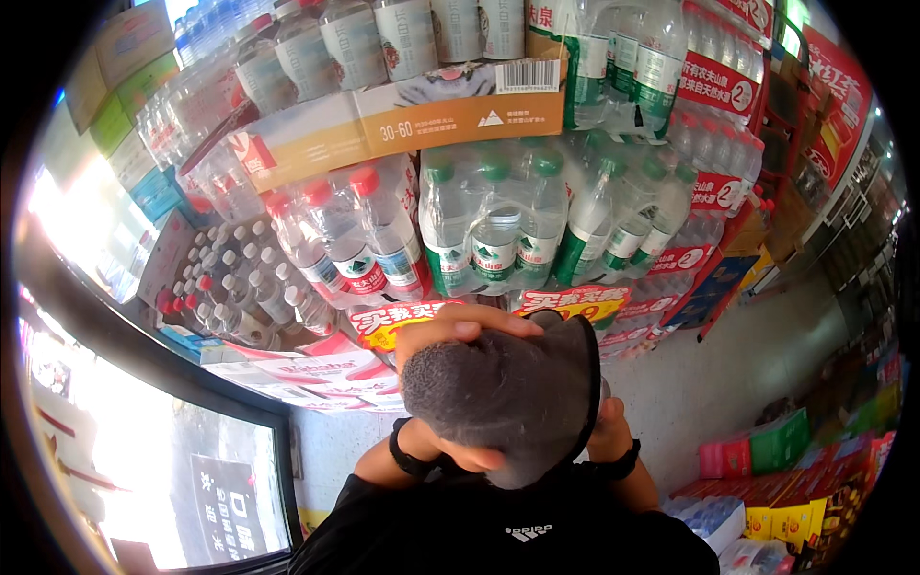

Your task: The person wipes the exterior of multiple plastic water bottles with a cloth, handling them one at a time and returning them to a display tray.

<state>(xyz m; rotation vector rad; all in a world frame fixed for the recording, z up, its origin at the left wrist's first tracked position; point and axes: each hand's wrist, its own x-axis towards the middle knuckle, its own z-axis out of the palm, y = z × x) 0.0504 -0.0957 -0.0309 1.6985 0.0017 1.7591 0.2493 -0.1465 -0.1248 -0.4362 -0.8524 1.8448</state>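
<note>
A dark grey, fuzzy fabric cap (498, 393) with a black curved edge on its right side is held up in front of my chest. Its underside does not show. My left hand (460, 331) grips it from the left, fingers laid over the far side and part of the hand showing at the near side. On the right, my right hand (607, 426) is closed at the black edge, with most of its fingers hidden behind the cap. Just beyond the cap stand packs of green-capped water bottles (494, 225) and red-capped bottles (359, 235).
An orange-brown carton (412, 115) of bottles sits above the packs. At left is an open box of small bottles (254, 278) over pink-and-white cartons (316, 369). A glass door (220, 470) stands lower left. Grey floor (757, 355) and colourful packages (781, 441) lie to the right.
</note>
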